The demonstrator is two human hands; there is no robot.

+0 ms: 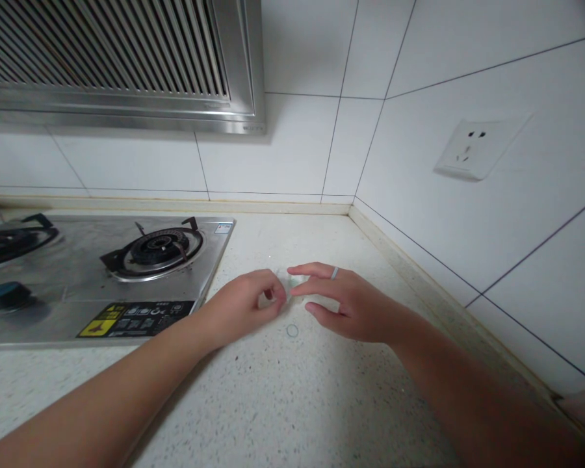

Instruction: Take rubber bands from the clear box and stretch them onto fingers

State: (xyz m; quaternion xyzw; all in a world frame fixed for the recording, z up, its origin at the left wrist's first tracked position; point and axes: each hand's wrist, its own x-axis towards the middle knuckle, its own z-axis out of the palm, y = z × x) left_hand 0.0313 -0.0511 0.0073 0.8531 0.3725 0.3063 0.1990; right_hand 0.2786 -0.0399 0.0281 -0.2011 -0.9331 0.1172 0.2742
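One ring (287,332), near left hand (248,302), on counter (351,403)

From my end I see a white-tiled back wall (292,153) meeting a side wall (448,214) in a corner, dark joints between tiles. A steel hood (112,58) (its face all slats) hangs over a steel stove (80,260). The side wall carries a socket (475,149). Soft light falls across the speckled counter (292,403).

Left hand (253,300) between stove (80,257) and right hand (346,298), over the countertop (297,396).
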